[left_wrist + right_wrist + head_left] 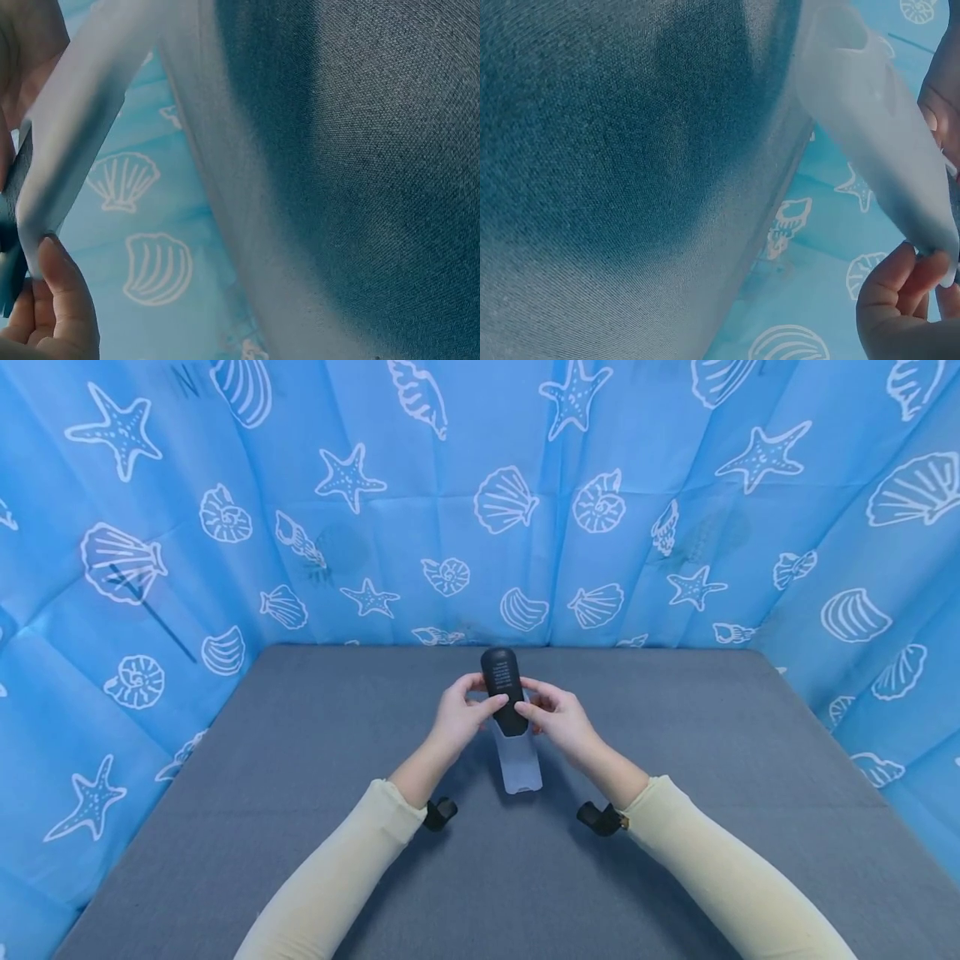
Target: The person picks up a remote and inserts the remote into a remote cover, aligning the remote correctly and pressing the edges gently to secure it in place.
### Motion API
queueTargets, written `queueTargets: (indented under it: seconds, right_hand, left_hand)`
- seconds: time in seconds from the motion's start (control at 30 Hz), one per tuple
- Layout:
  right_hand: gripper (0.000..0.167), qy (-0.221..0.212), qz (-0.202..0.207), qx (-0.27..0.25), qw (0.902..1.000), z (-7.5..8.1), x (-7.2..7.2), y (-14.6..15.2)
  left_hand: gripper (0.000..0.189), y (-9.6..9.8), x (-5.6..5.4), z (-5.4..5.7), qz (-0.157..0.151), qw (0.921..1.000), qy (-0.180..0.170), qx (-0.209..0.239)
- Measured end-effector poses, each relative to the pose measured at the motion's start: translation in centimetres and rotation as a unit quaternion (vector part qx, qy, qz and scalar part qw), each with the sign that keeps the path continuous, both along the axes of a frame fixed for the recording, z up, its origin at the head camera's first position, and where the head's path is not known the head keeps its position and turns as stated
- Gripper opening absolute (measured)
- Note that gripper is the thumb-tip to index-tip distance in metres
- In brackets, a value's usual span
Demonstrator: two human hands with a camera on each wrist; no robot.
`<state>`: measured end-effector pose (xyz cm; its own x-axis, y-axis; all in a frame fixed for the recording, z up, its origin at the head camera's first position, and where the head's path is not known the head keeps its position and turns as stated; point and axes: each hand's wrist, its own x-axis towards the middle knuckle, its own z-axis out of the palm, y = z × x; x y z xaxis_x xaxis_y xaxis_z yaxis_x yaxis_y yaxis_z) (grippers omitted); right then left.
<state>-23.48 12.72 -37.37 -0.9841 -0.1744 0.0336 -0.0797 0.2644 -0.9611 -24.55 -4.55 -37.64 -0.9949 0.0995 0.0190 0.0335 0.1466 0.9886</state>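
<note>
A black remote control [501, 672], small print on its upward face, sits partway inside a translucent whitish sleeve [519, 768]. Its upper part sticks out of the sleeve's mouth, while the lower part is covered. From the left side, my left hand [459, 714] grips the sleeve near the mouth, thumb lying over the remote. My right hand [562, 718] grips the opposite side, its thumb at the remote's edge. Fingers of the left hand [64, 304] pinch the sleeve's lip in the left wrist view. The right wrist view shows the sleeve [862, 112] slanting, with an opening at its far end.
A grey cloth-covered table [300, 860] spreads beneath both forearms. Behind and beside it hangs a blue curtain [420, 527] with white shells and starfish. Black wrist devices [600, 818] poke out under the cream sleeve cuffs.
</note>
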Motion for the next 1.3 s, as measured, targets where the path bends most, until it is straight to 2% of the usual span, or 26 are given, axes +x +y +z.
queueTargets:
  seconds: [0.17, 0.33, 0.6, 0.77, 0.9, 1.13, 1.3]
  right_hand:
    - [0.034, -0.029, -0.016, -0.028, 0.9991, 0.1, -0.2, 0.1]
    - [0.024, -0.046, -0.031, -0.035, 0.9978, 0.3, -0.3, 0.2]
    - [0.022, -0.042, -0.050, -0.029, 0.9974, 0.5, -0.2, -0.3]
    - [0.022, -0.043, -0.064, -0.031, 0.9965, 0.5, -0.3, -0.5]
    - [0.021, -0.049, -0.075, -0.039, 0.9952, 0.5, -0.3, -0.7]
    - [0.020, -0.047, -0.074, -0.048, 0.9950, 0.7, -0.4, -0.9]
    - [0.020, -0.041, -0.053, -0.052, 0.9964, 0.6, -0.2, -1.0]
  left_hand:
    - [0.040, -0.1, 0.0, 0.3, 0.016, 0.9997, 0.005, 0.015]
    - [0.039, -0.3, -0.1, 0.2, 0.006, 0.9996, 0.023, 0.014]
    - [0.036, -0.3, 0.0, 0.3, -0.011, 0.9989, 0.039, -0.023]
    - [0.033, -0.5, -0.1, 0.3, -0.021, 0.9963, 0.063, -0.055]
    - [0.033, -0.7, -0.1, 0.2, -0.028, 0.9955, 0.061, -0.068]
    - [0.034, -1.0, -0.1, 0.1, -0.035, 0.9948, 0.054, -0.079]
    - [0.032, -1.0, 0.0, 0.2, -0.039, 0.9941, 0.071, -0.072]
